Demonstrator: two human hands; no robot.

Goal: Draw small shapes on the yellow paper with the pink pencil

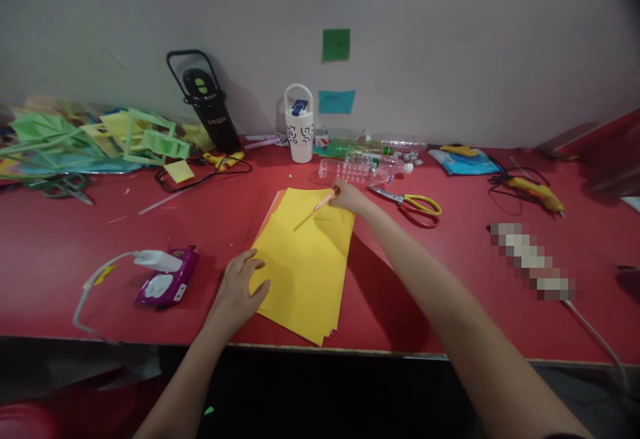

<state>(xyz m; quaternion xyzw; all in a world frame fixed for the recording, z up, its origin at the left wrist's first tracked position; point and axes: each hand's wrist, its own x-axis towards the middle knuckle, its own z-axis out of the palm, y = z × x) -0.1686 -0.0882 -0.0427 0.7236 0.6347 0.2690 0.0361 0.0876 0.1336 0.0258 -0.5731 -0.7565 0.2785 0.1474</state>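
Note:
A stack of yellow paper [305, 259] lies in front of me, with orange and pinkish sheet edges showing at its left side. My right hand [346, 196] is over the top edge of the stack, its fingers closed around a slim pink pen [324, 202]. The pen points down to the left, and a thin shadow falls on the yellow sheet below it. At the left edge of the paper rests my left hand [245, 286], fingers apart and curved, holding nothing.
Right of the stack are scissors [410, 204], a yellow glue gun [535, 192] and a power strip [533, 262]. Plastic bottles [355, 169] and a white tumbler [300, 136] stand or lie behind. A purple box with a plug [167, 279] sits left; paper pieces [100, 132] pile far left.

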